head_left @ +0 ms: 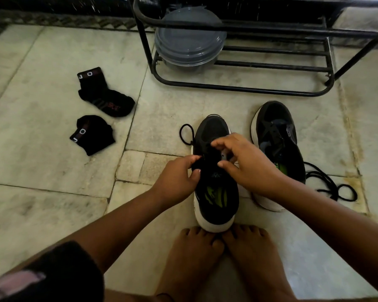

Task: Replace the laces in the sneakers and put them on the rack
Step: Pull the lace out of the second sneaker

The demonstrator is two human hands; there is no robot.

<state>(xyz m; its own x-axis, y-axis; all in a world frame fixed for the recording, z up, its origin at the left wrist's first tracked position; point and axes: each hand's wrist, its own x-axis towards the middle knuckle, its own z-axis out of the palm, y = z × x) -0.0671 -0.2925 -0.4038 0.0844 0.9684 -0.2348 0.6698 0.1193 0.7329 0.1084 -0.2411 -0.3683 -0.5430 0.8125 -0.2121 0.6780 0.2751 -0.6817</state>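
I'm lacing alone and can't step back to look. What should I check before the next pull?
1. Left hand pinches the lace: ok.
2. Right hand fingers at the eyelets of the near sneaker: ok.
3. Lace loop free on the floor: ok.
4. Lace through the right eyelet: cannot tell.
5. Other sneaker laced: not ok; its lace lies loose.
6. Rack has room: ok.

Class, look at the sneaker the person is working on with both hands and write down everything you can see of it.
The near sneaker is black with a thick white sole and a green-patterned insole. It stands upright on the stone floor, toe pointing toward the rack, heel against the person's bare toes. The left hand pinches its side near the tongue; the right hand pinches at the lacing area. A black lace loop sticks out at its left.
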